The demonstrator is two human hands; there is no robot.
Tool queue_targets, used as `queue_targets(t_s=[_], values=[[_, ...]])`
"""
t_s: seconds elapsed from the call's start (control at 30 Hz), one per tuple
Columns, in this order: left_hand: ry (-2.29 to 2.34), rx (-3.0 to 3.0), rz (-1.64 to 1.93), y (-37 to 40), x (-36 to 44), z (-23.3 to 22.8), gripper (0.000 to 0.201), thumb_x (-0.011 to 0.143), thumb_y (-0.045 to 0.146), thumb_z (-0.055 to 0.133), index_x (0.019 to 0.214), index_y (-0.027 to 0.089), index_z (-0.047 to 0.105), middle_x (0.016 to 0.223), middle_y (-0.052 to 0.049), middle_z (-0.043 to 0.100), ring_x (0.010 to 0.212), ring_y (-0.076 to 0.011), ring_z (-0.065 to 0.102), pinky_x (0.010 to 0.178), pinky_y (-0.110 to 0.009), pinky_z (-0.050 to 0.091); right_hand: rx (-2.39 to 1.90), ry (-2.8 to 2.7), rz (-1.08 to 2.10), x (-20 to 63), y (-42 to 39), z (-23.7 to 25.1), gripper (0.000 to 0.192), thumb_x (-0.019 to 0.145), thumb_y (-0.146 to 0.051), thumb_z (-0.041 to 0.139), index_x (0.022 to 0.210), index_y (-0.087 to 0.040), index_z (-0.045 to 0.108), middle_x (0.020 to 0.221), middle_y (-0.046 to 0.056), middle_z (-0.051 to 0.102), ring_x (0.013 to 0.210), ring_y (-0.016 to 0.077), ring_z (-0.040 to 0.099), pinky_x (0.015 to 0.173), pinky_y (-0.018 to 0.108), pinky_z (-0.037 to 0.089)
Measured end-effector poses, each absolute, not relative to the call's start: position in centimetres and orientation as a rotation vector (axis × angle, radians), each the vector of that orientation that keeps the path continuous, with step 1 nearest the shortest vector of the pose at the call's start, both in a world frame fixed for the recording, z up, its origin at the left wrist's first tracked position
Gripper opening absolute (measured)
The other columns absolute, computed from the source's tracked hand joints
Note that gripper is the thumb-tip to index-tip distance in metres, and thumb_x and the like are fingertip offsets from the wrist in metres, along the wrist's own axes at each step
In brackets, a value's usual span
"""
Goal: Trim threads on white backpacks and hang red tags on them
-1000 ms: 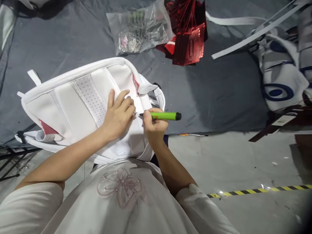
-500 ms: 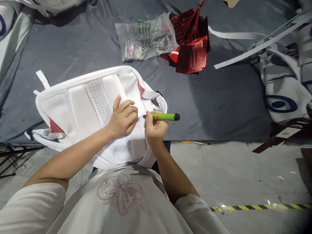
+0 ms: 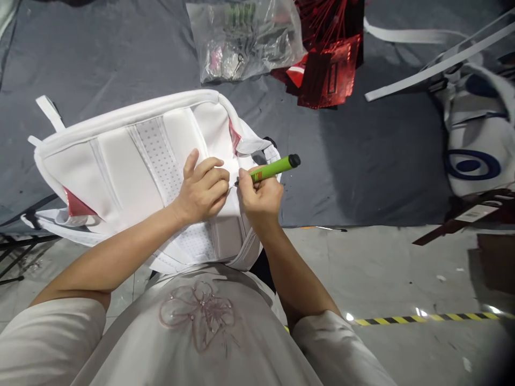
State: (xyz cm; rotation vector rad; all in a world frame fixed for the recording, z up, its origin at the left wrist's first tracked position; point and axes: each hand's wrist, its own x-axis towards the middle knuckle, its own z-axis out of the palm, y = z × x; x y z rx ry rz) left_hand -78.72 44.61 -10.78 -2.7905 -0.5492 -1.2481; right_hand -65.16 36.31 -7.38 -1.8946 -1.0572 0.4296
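Note:
A white padded backpack (image 3: 120, 161) lies back-panel up at the near edge of a table covered in grey cloth (image 3: 112, 64). My left hand (image 3: 201, 187) rests on the panel with its fingers curled and pinching the fabric near the right seam. My right hand (image 3: 261, 195) grips a green pen-shaped tool (image 3: 273, 168) with a black cap, its dark tip touching the panel just beside my left fingertips. The tool slants up to the right.
A clear plastic bag of small metal parts (image 3: 241, 40) and a pile of shiny red tags (image 3: 325, 59) lie at the far side. White straps (image 3: 434, 67) and another white-and-blue bag (image 3: 475, 150) sit at the right. Grey floor with a yellow-black stripe (image 3: 422, 317) lies below.
The green tool has tilted from level to slanting up right. Its tip moved closer to my left fingertips. The camera view shifted slightly.

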Motion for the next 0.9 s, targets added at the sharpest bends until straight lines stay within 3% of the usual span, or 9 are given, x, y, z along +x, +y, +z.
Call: queue_targets(t_s=[0.2, 0.5, 0.8, 0.9], values=[[-0.557, -2.852, -1.287, 44.7, -78.7, -10.8, 0.01, 0.084, 0.021, 0.058, 0.077, 0.025, 0.053, 0.087, 0.004, 0.065, 0.11, -0.0202, 0.061, 0.123, -0.059, 0.025, -1.981, -1.062, 0.42, -64.9, 36.8, -7.2, 0.034, 0.089, -0.044, 0.059, 0.067, -0.021, 0.048, 0.047, -0.008, 0.037, 0.044, 0.008, 0.034, 0.049, 0.026, 0.027], [-0.746, -3.138, -1.232, 44.9, -78.5, -11.9, 0.012, 0.091, 0.028, 0.054, 0.079, 0.026, 0.055, 0.09, 0.003, 0.064, 0.122, -0.0211, 0.055, 0.125, -0.059, 0.012, -2.002, -1.217, 0.451, -63.9, 37.9, -7.2, 0.037, 0.09, -0.037, 0.062, 0.064, -0.025, 0.039, 0.052, -0.006, 0.033, 0.052, 0.0119, 0.042, 0.061, 0.03, 0.041], [-0.723, -3.123, -1.272, 45.0, -78.4, -12.3, 0.015, 0.092, 0.022, 0.049, 0.077, 0.024, 0.052, 0.091, 0.003, 0.061, 0.123, -0.0193, 0.055, 0.125, -0.058, 0.014, -1.961, -1.242, 0.48, -64.1, 37.5, -6.3, 0.038, 0.091, -0.032, 0.06, 0.062, -0.025, 0.036, 0.051, -0.008, 0.031, 0.047, 0.0092, 0.031, 0.051, 0.03, 0.027], [-0.745, -3.141, -1.258, 44.9, -78.4, -12.2, 0.016, 0.092, 0.022, 0.049, 0.076, 0.024, 0.052, 0.09, 0.003, 0.06, 0.123, -0.0195, 0.054, 0.126, -0.059, 0.013, -1.929, -1.235, 0.515, -64.1, 37.3, -6.6, 0.034, 0.09, -0.034, 0.062, 0.065, -0.024, 0.041, 0.053, -0.008, 0.031, 0.049, 0.0088, 0.035, 0.051, 0.028, 0.031]])
